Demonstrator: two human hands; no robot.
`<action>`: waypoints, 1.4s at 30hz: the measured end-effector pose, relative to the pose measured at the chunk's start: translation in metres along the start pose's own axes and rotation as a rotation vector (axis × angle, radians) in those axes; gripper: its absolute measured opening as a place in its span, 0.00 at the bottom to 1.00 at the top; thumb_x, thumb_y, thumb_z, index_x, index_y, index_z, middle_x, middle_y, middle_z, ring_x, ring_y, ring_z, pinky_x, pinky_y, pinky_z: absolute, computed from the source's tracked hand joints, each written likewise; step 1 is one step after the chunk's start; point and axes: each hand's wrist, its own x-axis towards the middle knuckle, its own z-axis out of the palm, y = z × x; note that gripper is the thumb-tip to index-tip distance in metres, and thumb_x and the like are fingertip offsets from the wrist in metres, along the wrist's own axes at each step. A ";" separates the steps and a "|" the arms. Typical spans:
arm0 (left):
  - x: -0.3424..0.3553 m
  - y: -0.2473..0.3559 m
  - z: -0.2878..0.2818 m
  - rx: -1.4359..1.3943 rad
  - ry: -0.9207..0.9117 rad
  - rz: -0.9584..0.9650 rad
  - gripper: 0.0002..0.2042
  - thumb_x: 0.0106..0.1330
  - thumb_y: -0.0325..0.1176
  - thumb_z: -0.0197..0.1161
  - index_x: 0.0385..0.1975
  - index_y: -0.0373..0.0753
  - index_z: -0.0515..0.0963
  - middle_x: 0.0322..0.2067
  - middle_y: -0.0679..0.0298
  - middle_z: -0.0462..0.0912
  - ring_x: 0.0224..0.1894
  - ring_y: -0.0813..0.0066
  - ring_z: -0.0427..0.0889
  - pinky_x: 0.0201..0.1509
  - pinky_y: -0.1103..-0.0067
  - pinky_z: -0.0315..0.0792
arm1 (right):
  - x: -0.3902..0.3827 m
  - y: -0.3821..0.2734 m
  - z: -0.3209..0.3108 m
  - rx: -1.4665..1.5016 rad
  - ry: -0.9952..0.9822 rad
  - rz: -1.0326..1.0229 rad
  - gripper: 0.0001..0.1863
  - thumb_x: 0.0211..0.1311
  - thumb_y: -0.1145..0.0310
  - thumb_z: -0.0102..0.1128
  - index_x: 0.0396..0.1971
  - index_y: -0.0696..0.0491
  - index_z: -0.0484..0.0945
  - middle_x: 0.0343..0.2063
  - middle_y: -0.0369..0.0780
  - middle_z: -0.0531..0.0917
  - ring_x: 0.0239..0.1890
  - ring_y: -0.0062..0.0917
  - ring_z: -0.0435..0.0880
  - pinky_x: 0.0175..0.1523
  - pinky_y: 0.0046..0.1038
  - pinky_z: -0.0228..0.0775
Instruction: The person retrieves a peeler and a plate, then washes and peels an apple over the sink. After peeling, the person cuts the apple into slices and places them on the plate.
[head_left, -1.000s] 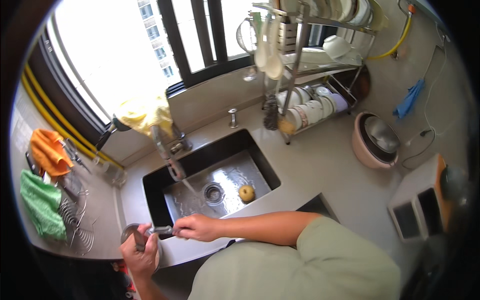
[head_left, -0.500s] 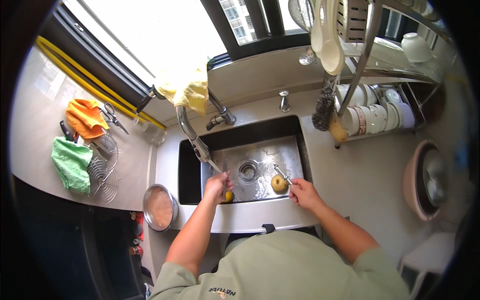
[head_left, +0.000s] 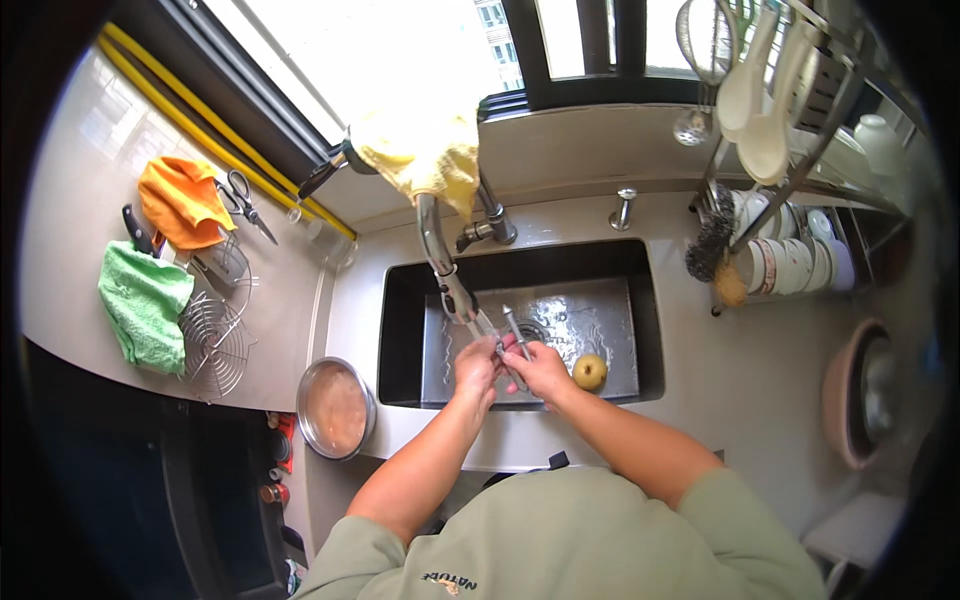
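Note:
Both my hands are close together over the near part of the dark-rimmed sink (head_left: 652,330), under the tap (head_left: 436,245). In my right hand (head_left: 542,370) is a slim silver metal peeler (head_left: 513,322), its tip pointing up and away. My left hand (head_left: 477,368) lies beside it in the water stream, palm turned up and fingers apart, touching or nearly touching the peeler's lower part. A round yellow-brown pear (head_left: 590,372) rests on the sink bottom to the right of my right hand. My hands partly cover the drain (head_left: 533,333).
A steel bowl of pinkish liquid (head_left: 336,408) stands left of the sink. Further left lie a green cloth (head_left: 145,305), an orange cloth (head_left: 186,203), scissors (head_left: 245,205) and a wire rack (head_left: 215,345). A dish rack (head_left: 800,285) and a pink basin (head_left: 840,395) are on the right.
My right hand has moved left with the peeler, away from the pear, to meet my left hand under the tap. The yellow thing formerly by my left hand no longer shows. The view has shifted.

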 end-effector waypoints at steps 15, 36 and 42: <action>0.051 0.004 -0.023 -0.027 0.005 -0.063 0.06 0.75 0.29 0.61 0.47 0.39 0.77 0.37 0.63 0.86 0.31 0.73 0.86 0.34 0.76 0.86 | -0.015 -0.002 0.000 -0.013 0.130 0.032 0.10 0.72 0.65 0.66 0.37 0.55 0.78 0.22 0.36 0.82 0.16 0.15 0.71 0.21 0.21 0.62; 0.027 -0.016 -0.013 -0.114 0.019 -0.188 0.10 0.76 0.30 0.63 0.51 0.32 0.77 0.40 0.54 0.88 0.37 0.66 0.90 0.31 0.77 0.84 | -0.017 0.009 -0.008 -0.148 0.154 0.002 0.10 0.75 0.65 0.63 0.35 0.54 0.76 0.21 0.33 0.80 0.18 0.14 0.72 0.21 0.20 0.59; 0.023 0.014 -0.015 -0.011 -0.027 -0.165 0.11 0.74 0.28 0.64 0.52 0.31 0.77 0.41 0.53 0.89 0.43 0.63 0.91 0.42 0.72 0.88 | -0.028 0.006 -0.003 -0.069 0.124 0.003 0.11 0.74 0.64 0.65 0.35 0.54 0.77 0.21 0.33 0.80 0.18 0.15 0.73 0.23 0.22 0.64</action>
